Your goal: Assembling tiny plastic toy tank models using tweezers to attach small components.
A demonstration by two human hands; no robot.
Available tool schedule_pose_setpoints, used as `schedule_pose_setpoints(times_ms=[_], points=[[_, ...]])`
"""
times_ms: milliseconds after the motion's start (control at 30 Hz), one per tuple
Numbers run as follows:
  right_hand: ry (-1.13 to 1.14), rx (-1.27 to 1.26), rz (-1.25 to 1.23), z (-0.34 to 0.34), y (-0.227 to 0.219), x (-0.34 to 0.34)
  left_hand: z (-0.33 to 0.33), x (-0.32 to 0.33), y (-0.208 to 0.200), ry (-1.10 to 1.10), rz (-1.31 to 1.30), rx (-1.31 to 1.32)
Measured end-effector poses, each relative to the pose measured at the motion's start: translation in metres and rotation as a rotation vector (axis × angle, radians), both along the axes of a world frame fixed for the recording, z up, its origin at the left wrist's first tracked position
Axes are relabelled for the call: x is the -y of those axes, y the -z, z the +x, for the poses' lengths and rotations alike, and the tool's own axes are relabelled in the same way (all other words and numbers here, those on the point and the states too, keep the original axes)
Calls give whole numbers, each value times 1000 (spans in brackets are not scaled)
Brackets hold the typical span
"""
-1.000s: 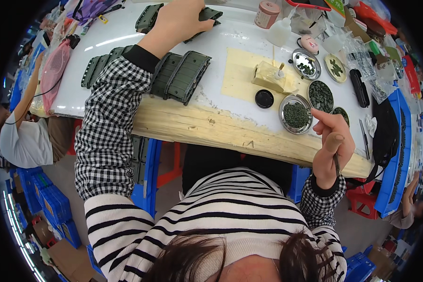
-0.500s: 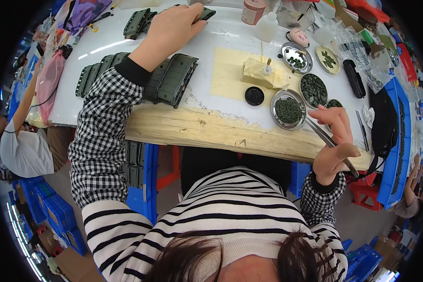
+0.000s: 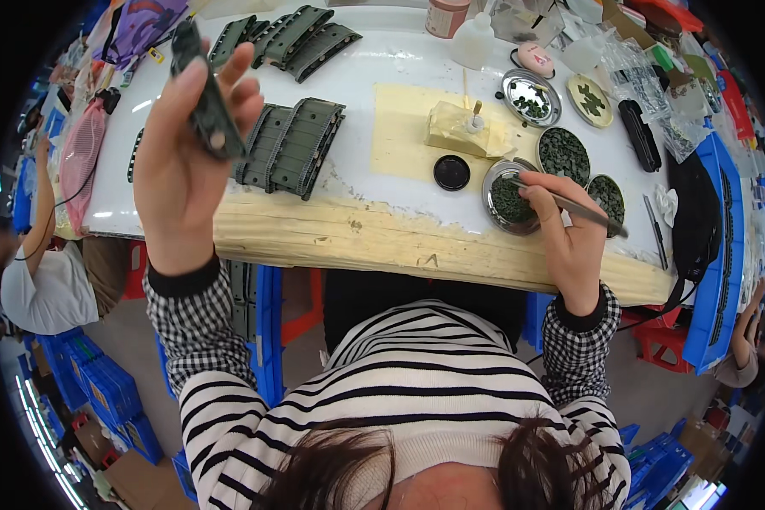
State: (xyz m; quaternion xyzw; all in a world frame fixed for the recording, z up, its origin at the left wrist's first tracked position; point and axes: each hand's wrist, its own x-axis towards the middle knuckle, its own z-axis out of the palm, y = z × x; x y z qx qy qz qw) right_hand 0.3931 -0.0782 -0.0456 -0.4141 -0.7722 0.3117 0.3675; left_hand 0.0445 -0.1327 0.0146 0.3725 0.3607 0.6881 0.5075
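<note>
My left hand [image 3: 175, 174] is raised over the left side of the table, its fingers closed around a dark green curved panel [image 3: 202, 98] seen edge-on. Slim metal tweezers [image 3: 588, 212] are pinched in my right hand [image 3: 569, 251]. Their tips reach over a round metal dish [image 3: 488, 208] of tiny dark green parts; whether they grip one cannot be made out. Beneath my left hand's right side lies a group of similar green panels [image 3: 302, 151], partly hidden by that hand. Another group of green panels [image 3: 314, 44] lies farther back.
Two dishes of green pieces [image 3: 563, 157] [image 3: 605, 197] stand beside the metal dish. Behind are a silver dish [image 3: 554, 93] and a pale dish [image 3: 576, 89]. A yellow taped block [image 3: 459, 132], black round cap [image 3: 451, 172] and white squeeze bottle [image 3: 473, 44] stand mid-table. The wooden edge [image 3: 357, 229] runs in front.
My left hand has come back from the far panels, lifting one green panel toward me. My right hand has moved left, bringing the tweezers' tips over the dish of tiny parts.
</note>
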Motion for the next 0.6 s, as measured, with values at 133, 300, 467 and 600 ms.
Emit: schedule_pose_setpoints(times_ms=[133, 300, 467, 600], points=[[18, 9, 54, -6, 8, -7, 41, 54, 28, -19, -82, 111], [14, 94, 125, -11, 6, -8, 92, 56, 39, 27, -335, 241], [-17, 156, 133, -6, 5, -8, 116, 54, 50, 43, -261, 102], [-31, 32, 95, -11, 0, -4, 123, 53, 59, 96, -243, 38]])
